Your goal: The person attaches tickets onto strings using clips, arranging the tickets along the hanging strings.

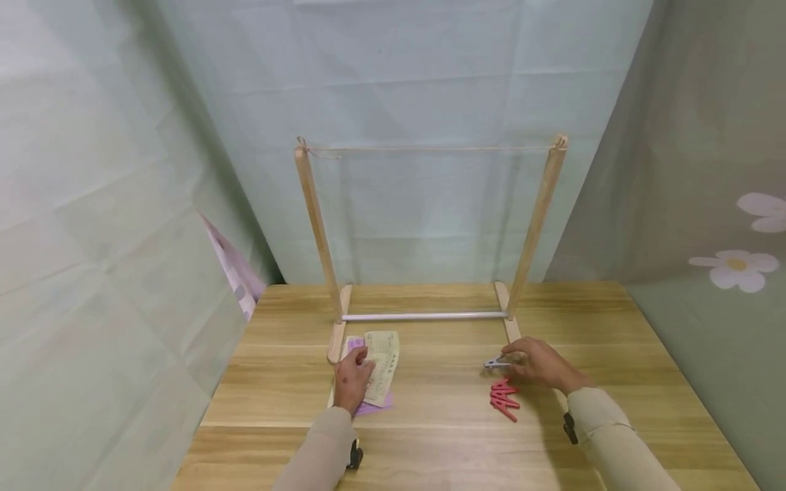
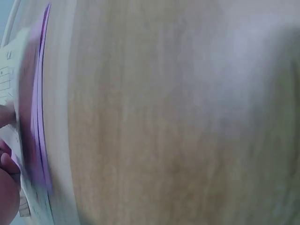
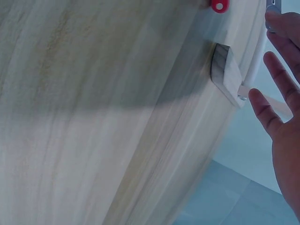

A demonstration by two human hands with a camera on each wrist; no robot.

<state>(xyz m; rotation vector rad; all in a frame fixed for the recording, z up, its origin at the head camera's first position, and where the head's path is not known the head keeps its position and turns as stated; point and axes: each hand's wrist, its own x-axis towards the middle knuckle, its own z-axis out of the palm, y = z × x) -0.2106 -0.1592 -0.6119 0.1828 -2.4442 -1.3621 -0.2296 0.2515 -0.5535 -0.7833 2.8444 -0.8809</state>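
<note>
My left hand (image 1: 354, 380) pinches a pale printed paper slip (image 1: 382, 365) at the left of the table. Purple sheets (image 1: 373, 407) show under the slip; in the left wrist view their edges (image 2: 41, 108) stand off the wood. On the right, my right hand (image 1: 537, 363) holds a light grey clothes peg (image 1: 495, 363) at the fingertips, just above the table. Only an end of that peg (image 3: 273, 5) shows in the right wrist view, and the other fingers are spread. Several red clothes pegs (image 1: 503, 400) lie together just below the right hand.
A wooden frame (image 1: 533, 232) stands at the back of the table (image 1: 442, 423), with a thin string (image 1: 430, 149) tied across its tops and a white bar (image 1: 424, 316) low between its feet. Cloth curtains (image 1: 417, 211) hang behind and at both sides.
</note>
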